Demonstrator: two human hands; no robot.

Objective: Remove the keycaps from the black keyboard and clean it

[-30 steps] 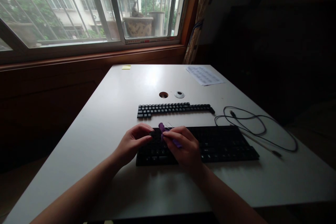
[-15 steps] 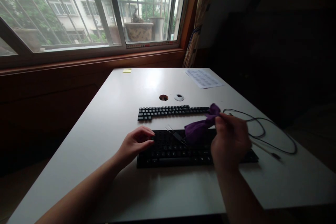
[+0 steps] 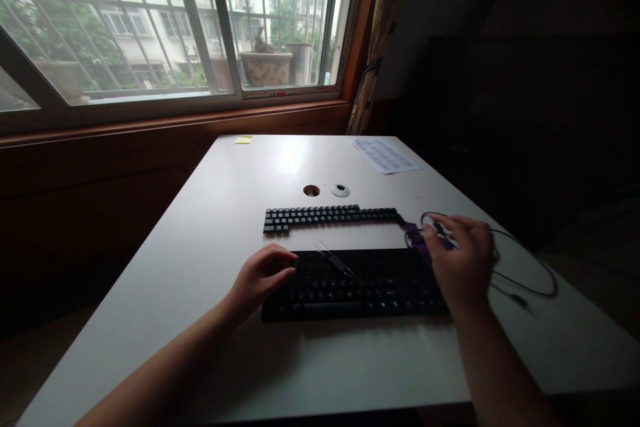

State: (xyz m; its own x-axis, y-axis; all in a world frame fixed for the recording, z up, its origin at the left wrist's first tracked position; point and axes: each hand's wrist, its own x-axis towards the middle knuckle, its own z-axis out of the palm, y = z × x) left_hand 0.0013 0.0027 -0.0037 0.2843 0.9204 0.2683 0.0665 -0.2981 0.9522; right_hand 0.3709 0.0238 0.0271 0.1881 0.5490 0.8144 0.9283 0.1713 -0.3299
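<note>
My left hand [image 3: 263,277] is closed, thumb and fingers pinching the back left corner of a black keyboard [image 3: 330,310]. Many keycaps are off the keyboard's back part, while its front rows still carry theirs. Across it lies a wire keycap puller [image 3: 339,263] with a dark middle and thin prongs at both ends. My right hand [image 3: 463,260] hovers over the right end of the keyboard, fingers apart. Just left of and below those fingers is a crumpled purple cloth [image 3: 421,248], partly hidden by the hand. Rows of loose black keycaps [image 3: 330,215] stand behind the keyboard.
A black cable [image 3: 530,290] loops over the right side of the white table [image 3: 200,240], near a thin brush-like stick [image 3: 517,300]. Farther back are printed papers [image 3: 385,155], a yellow sticky note [image 3: 243,139], a round hole [image 3: 311,191] and a white ring [image 3: 341,191].
My right hand has moved right and let go of the purple cloth, which is now down at the keyboard's back right corner. My left hand has stayed at the keyboard's left corner.
</note>
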